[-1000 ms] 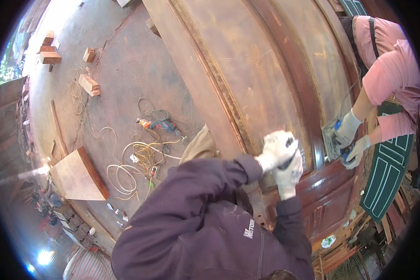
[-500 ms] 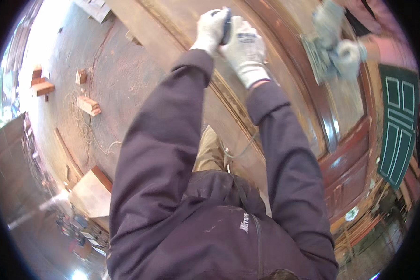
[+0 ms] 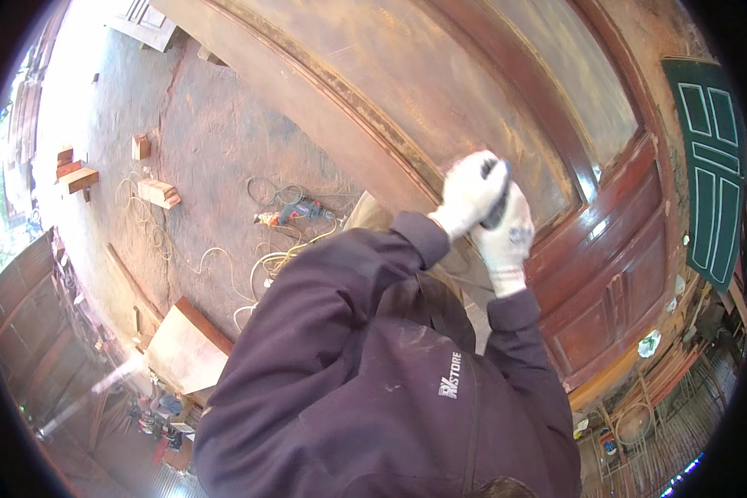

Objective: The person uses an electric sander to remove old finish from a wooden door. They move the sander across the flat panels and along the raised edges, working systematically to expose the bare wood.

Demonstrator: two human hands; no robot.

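A large brown wooden door (image 3: 610, 274) lies in front of me, with dusty, cloudy panels (image 3: 407, 75) set in its frame. Both my hands wear white gloves with dark palms and are together over the lower end of the middle panel. My left hand (image 3: 470, 192) is closed, its fingers curled and pressed against the right hand. Just to its right and nearer me, my right hand (image 3: 508, 236) is closed too. Whatever they grip is hidden; only a dark patch shows between them, which could be glove palm. Left of the hands runs a rough, stained moulding strip (image 3: 365, 116).
On the floor at left lie a power tool (image 3: 299, 209), coiled cables (image 3: 270, 266), wood blocks (image 3: 158, 192) and a pale board (image 3: 187, 347). A dark green panelled door (image 3: 710, 174) stands at far right. Metal rods and scrap (image 3: 639, 432) fill the lower right.
My hands have come down the door toward me and to the right, staying together. The co-worker's gloved hands and the grey thing they held at upper right are out of view.
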